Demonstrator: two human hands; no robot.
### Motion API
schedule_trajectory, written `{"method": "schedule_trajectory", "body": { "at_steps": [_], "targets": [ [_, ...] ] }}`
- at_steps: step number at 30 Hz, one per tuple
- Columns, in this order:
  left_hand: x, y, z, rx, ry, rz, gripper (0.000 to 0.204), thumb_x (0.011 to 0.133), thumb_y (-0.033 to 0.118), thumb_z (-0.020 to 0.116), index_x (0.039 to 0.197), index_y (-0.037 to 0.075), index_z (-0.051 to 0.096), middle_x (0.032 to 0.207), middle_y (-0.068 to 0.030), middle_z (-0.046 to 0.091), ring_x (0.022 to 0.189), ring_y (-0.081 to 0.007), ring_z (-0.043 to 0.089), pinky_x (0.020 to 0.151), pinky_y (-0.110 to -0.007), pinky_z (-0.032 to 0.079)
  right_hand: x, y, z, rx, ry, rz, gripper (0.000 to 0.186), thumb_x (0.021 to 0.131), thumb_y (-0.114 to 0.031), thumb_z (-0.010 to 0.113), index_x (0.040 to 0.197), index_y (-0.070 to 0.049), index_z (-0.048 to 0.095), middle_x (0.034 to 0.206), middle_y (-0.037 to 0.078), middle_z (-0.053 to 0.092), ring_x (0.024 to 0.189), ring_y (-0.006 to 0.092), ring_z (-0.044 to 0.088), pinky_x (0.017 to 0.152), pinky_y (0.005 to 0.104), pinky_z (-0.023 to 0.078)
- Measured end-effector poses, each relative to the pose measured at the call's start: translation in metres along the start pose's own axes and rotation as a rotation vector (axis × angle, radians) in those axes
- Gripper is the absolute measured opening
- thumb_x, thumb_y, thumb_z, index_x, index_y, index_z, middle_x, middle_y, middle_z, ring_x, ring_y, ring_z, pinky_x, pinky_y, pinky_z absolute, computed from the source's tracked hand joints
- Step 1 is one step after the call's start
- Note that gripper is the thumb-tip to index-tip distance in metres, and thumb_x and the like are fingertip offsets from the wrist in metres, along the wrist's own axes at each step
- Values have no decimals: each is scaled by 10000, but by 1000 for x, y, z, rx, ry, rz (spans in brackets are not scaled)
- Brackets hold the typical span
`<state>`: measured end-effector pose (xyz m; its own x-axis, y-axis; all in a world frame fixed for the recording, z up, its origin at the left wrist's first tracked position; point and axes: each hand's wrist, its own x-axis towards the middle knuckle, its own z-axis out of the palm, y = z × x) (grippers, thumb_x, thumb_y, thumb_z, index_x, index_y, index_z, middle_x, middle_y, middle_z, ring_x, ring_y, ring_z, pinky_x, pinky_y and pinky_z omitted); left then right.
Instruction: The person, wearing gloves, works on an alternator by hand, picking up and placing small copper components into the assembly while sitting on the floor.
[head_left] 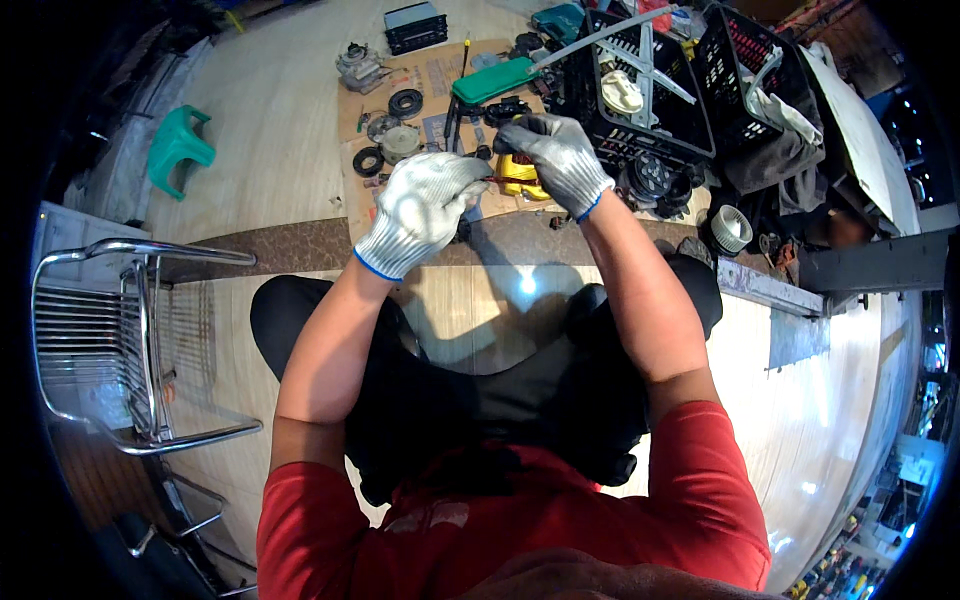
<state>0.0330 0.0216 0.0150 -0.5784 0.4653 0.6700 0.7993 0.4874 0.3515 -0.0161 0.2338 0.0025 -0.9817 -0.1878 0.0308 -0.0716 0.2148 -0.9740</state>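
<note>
Both hands wear white knitted gloves with blue cuffs, raised over a cardboard sheet on the floor. My left hand point(425, 203) is closed in a pinch; a thin dark-red stick-like piece point(496, 180) sticks out from its fingertips. Just right of that piece is a yellow casing point(521, 180), partly behind my right hand. My right hand point(562, 160) has its grey-stained fingers curled together, pointing left, and what they hold, if anything, is hidden. Left of my hands are a round metal motor-like part point(400, 144) and black rings point(406, 103).
A green case point(493, 80) lies beyond my hands. Black plastic crates point(690, 140) with parts stand at right, near a white blower wheel point(731, 229). A green stool point(180, 150) and a chrome-framed chair point(150, 340) stand at left. A black stereo-like box point(415, 28) sits at the back.
</note>
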Motion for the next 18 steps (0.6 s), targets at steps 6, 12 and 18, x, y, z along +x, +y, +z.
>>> {"method": "schedule_trajectory", "body": {
  "at_steps": [6, 12, 18],
  "targets": [
    [2, 2, 0, 5, 211, -221, 133, 901, 149, 625, 903, 26, 675, 760, -147, 658, 686, -346, 642, 630, -409, 514, -3, 9, 10, 329, 70, 119, 246, 916, -196, 642, 959, 41, 693, 845, 73, 704, 710, 128, 608, 653, 283, 481],
    [-2, -9, 6, 8, 270, -536, 157, 915, 180, 637, 858, 34, 656, 747, -173, 643, 676, -362, 636, 609, -429, 505, -18, -15, 21, 34, 184, -115, 263, 891, -196, 646, 974, 44, 712, 896, 139, 730, 815, 212, 679, 751, 317, 507],
    [1, -12, 3, 115, 156, -661, 277, 966, 254, 557, 1037, 27, 699, 826, -162, 714, 771, -285, 709, 700, -380, 543, -31, -35, 28, -419, 268, -562, 162, 831, -159, 684, 874, -8, 721, 868, 164, 702, 819, 340, 667, 753, 388, 521]
  ]
}}
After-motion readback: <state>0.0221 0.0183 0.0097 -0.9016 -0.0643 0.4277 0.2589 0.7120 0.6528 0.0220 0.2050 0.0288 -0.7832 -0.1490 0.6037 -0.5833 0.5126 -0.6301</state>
